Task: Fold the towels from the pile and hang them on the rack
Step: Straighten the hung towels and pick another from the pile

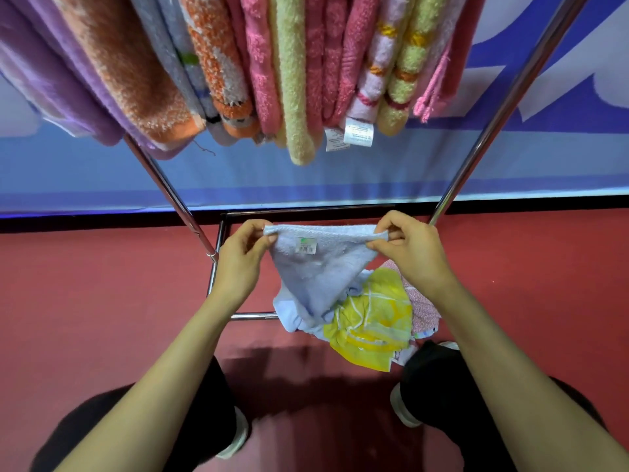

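Light blue towel (320, 267) at centre, pinched at both upper corners by left hand (238, 264) and right hand (412, 253). Top edge pulled straight, the rest sagging to a point toward 6 o'clock, with a white barcode label (306, 246) just under the top edge. Lower tip overlapping the pile (401, 335) on the floor at 5 o'clock: crumpled yellow towel (374, 321) with white lines on top, pale blue towel (286, 311) at its 9 o'clock side, pink patterned towel (422, 308) at its 3 o'clock side. Rack (490, 124) of shiny metal tube, poles slanting up toward 11 and 1 o'clock. Folded towels (292, 80) at 12 o'clock, hanging packed side by side: purple, orange, grey, pink, yellow-green, striped.
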A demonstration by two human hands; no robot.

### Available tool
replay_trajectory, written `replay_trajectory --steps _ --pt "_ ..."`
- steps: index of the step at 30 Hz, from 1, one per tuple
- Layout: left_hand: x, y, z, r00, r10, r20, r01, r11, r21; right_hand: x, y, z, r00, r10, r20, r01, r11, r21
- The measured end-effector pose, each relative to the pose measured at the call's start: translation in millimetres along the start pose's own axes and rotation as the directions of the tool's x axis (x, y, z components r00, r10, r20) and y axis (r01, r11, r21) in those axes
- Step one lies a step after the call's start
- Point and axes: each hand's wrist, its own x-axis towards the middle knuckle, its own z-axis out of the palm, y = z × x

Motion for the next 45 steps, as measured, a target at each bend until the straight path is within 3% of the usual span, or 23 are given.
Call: replay_trajectory --steps 3,6,10,15,21,29,33,36,41,45 --pt "-15.6 14.3 -3.1 0.995 -0.057 -0.082 0.045 0.99 -0.136 -16.8 -5.3 -6.3 0.999 -0.002 -0.042 0.004 0.999 0.046" --pt "-34.0 37.4 -11.1 0.989 -0.034 -0.142 0.001 0.974 -0.226 -27.2 -24.5 -24.9 0.998 0.035 -0.053 -0.031 0.995 0.09" --pt "-52.2 86.1 -28.8 0.988 0.116 -0.106 -0.133 0.974 -0.181 -35.2 -77.8 -67.2 0.996 -0.07 -0.058 0.07 0.998 -0.009" --pt "-64.3 159.8 -51.1 0.946 0.277 -0.165 -0.299 0.946 -0.123 -49.4 -161.5 -117.9 0.968 -0.233 -0.094 0.23 0.972 -0.039" --pt "-67.6 237.5 -75.7 0.924 0.329 -0.192 -0.357 0.924 -0.134 -71.4 -241.4 -166.2 0.936 -0.326 -0.132 0.316 0.944 -0.094" --pt "-81.6 319.2 -79.3 0.813 0.48 -0.33 -0.507 0.862 0.003 -86.8 -298.7 -206.4 0.898 -0.399 -0.185 0.382 0.916 -0.118" --pt "-79.0 320.0 -64.1 0.836 0.431 -0.341 -0.461 0.887 -0.009 -93.1 -303.3 -213.6 0.909 -0.407 -0.087 0.401 0.913 -0.078" --pt "-81.2 321.9 -54.0 0.822 0.394 -0.411 -0.428 0.904 0.01 -101.2 -300.3 -215.8 0.877 -0.48 -0.037 0.479 0.877 -0.032" --pt "-85.2 326.0 -33.2 0.83 0.37 -0.417 -0.395 0.918 0.03 -117.6 -301.7 -205.5 0.819 -0.551 0.161 0.565 0.824 -0.05" --pt "-82.3 323.6 -25.4 0.833 0.361 -0.42 -0.373 0.926 0.056 -115.2 -308.1 -204.6 0.816 -0.528 0.235 0.553 0.831 -0.053"
